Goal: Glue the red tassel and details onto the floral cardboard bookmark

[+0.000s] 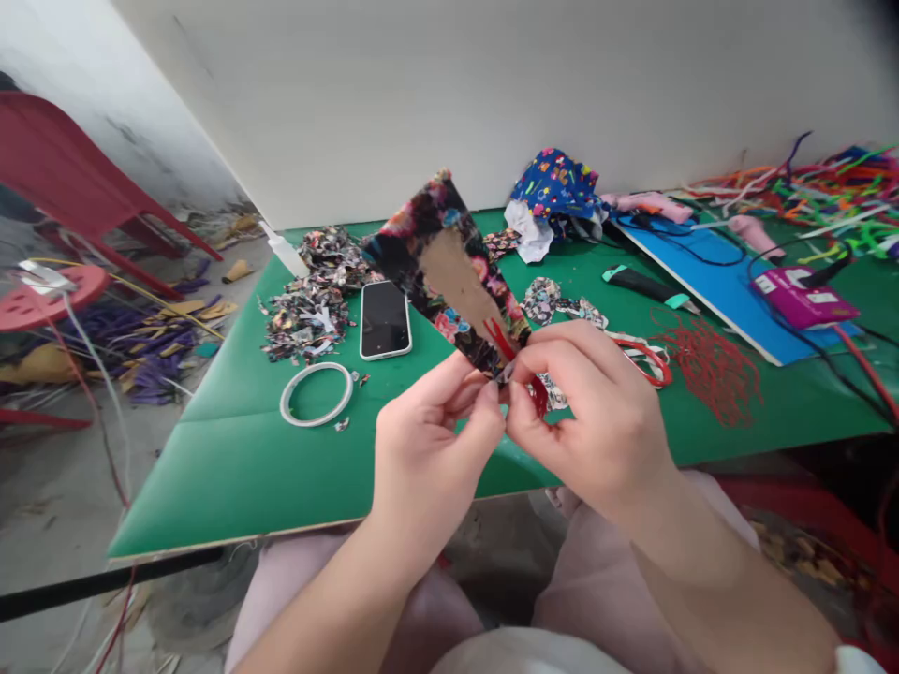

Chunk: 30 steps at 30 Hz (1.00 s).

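Note:
A long cardboard strip (449, 267) edged with dark flowered fabric is held up, tilted, above the table. Its bare brown middle faces me, and red cord (497, 337) lies on its lower end. My left hand (432, 440) is closed, pinching that lower end between thumb and fingers. Right beside it, my right hand (586, 407) is closed too, its thumb and forefinger pressed together at the same end. Some red cord (539, 395) shows below the right fingers; what exactly those fingertips pinch is hidden.
On the green table (231, 468) lie a phone (385, 320), a white ring (316, 394), a pile of fabric scraps (313, 309), a utility knife (650, 288), a blue board (695, 281), red strings (713, 370) and a purple box (804, 298). A red chair (84, 168) stands left.

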### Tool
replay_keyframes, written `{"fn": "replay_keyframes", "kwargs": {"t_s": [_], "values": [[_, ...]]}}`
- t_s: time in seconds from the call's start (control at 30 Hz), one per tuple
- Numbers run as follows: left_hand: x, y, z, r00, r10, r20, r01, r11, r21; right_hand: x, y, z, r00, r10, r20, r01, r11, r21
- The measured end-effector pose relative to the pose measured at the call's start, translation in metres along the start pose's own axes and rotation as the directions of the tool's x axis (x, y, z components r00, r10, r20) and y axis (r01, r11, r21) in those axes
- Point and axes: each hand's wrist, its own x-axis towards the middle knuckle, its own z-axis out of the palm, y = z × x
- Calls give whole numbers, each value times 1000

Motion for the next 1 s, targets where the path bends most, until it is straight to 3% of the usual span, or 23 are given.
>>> {"fn": "replay_keyframes", "kwargs": {"t_s": [0.33, 0.67, 0.83, 1.0], "values": [[2, -2, -1, 996, -76, -46, 72, 994, -80, 1, 0, -2, 998, 57, 6, -57, 994, 91], [6, -7, -4, 985, -165, 57, 174, 934, -311, 2, 6, -9, 977, 196, 84, -209, 960, 186], [9, -5, -6, 971, -199, 133, 233, 907, -350, 3, 13, -12, 964, 247, 98, -262, 945, 195], [11, -6, -8, 966, -215, 140, 251, 904, -347, 3, 21, -11, 962, 256, 95, -271, 941, 201]]}}
